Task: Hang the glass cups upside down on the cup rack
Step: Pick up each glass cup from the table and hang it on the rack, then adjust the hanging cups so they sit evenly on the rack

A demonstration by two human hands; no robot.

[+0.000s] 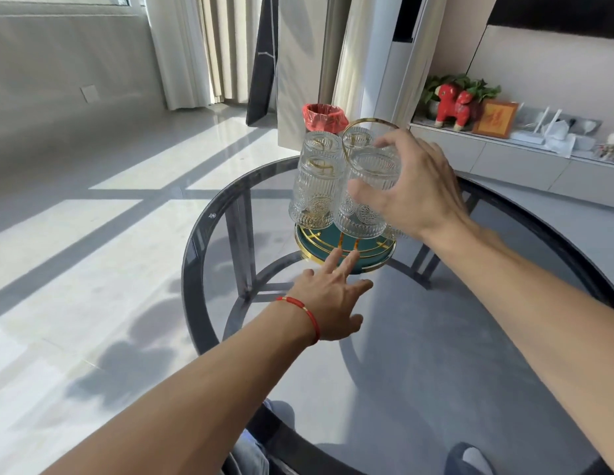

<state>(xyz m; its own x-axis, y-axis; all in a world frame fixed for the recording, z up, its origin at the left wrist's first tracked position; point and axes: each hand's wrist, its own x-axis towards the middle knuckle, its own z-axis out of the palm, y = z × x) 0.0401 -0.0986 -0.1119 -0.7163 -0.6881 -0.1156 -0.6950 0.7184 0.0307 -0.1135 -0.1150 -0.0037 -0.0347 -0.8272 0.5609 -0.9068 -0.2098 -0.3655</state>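
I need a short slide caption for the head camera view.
Right hand holds a glass cup upside down at the cup rack; left hand touches its base.

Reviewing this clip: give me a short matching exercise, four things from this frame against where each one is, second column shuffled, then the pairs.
1. right hand
2. left hand
3. red string bracelet
4. cup rack

A. stands on the glass table
B. grips an upside-down glass cup at the rack
C. around the left wrist
D. fingers reaching to the rack's teal base

Pairs: 1-B, 2-D, 3-C, 4-A
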